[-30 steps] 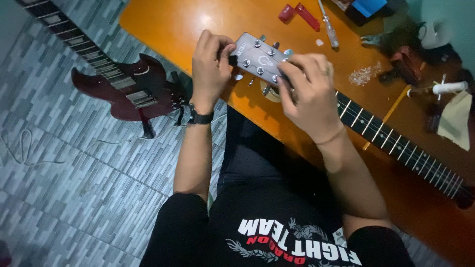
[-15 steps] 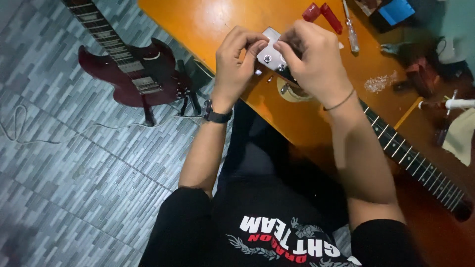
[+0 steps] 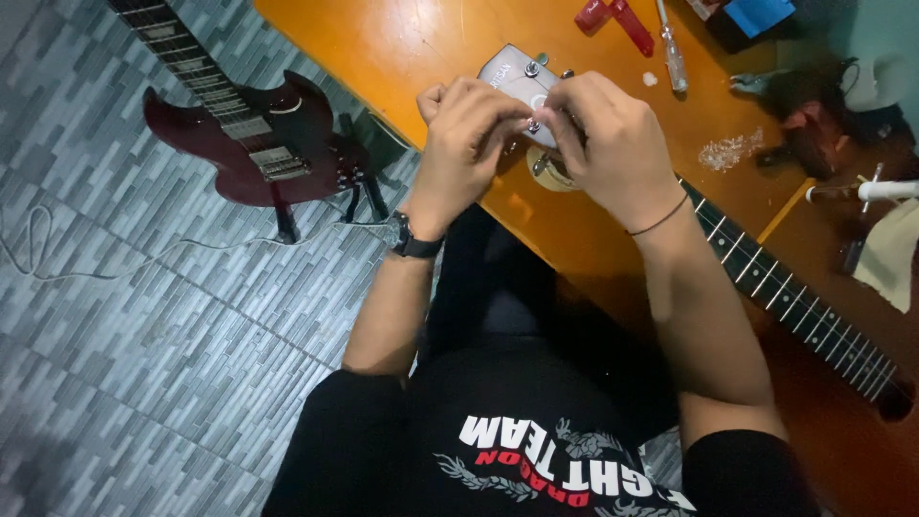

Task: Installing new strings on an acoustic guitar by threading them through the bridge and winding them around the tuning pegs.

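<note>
A guitar neck point(image 3: 785, 297) lies across the orange table point(image 3: 412, 48), its grey headstock point(image 3: 512, 75) with metal tuning pegs pointing to the far side. Both my hands are on the headstock. My left hand point(image 3: 459, 144), with a black wristwatch, pinches at a tuning peg on the near edge. My right hand point(image 3: 613, 144) covers the right part of the headstock and grips it, fingers curled around a peg. What the fingertips hold is mostly hidden.
A dark red electric guitar point(image 3: 258, 144) lies on the grey tiled floor at the left with a thin cable point(image 3: 57, 258). On the table's far side lie red-handled pliers point(image 3: 617, 19), a screwdriver point(image 3: 670, 53), a blue box point(image 3: 756, 14) and assorted tools point(image 3: 823, 105).
The headstock has turned and sits farther up in view. Both hands have closed in over its near edge, where they held it more openly a second ago.
</note>
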